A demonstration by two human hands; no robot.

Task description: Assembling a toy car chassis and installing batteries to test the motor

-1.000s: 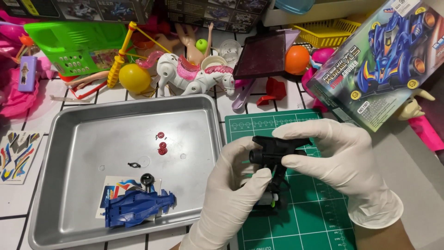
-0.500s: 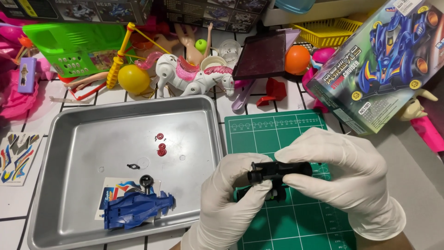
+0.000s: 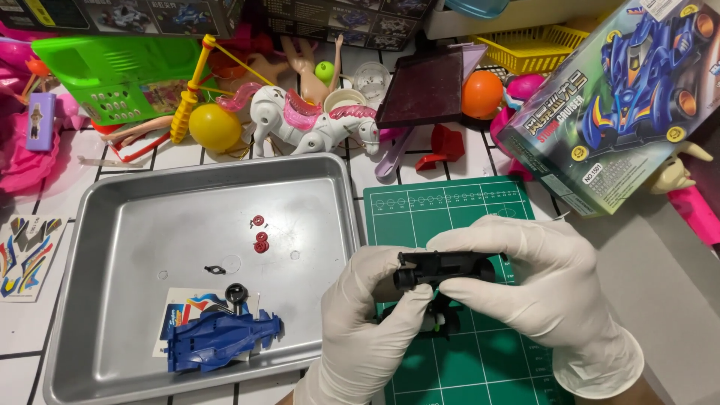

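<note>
We hold a black toy-car chassis [image 3: 444, 268] between our two gloved hands, above the green cutting mat [image 3: 450, 217] on the bench. Our left hand [image 3: 367, 330] closes its grip on the chassis's left end, thumb and fingers pinching it; our right hand [image 3: 536, 289] wraps over the right end, fingers curled shut on it. Under the chassis, more dark parts with a bit of white and green [image 3: 431, 321] sit against the mat, but our hands cover most of them and we cannot make out what they are.

To the left lies a metal tray [image 3: 97, 217]. In it we see a blue car body shell [image 3: 219, 341] resting on a sticker sheet [image 3: 176, 315], a small black wheel-like piece [image 3: 236, 292] just above the shell, a tiny black clip [image 3: 214, 268], and three small red rings [image 3: 259, 234] near the middle.

A yellow basket [image 3: 525, 41] at the top edge is cut off, its contents hidden. A green perforated basket [image 3: 112, 75] lies tipped at top left. The model kit box [image 3: 615, 112] leans at the right, its lower corner near the mat. A white toy horse [image 3: 315, 124], a yellow ball [image 3: 214, 127] and an orange ball [image 3: 481, 93] crowd behind the tray. A second sticker sheet [image 3: 26, 255] lies at the left edge, partly cut off.
</note>
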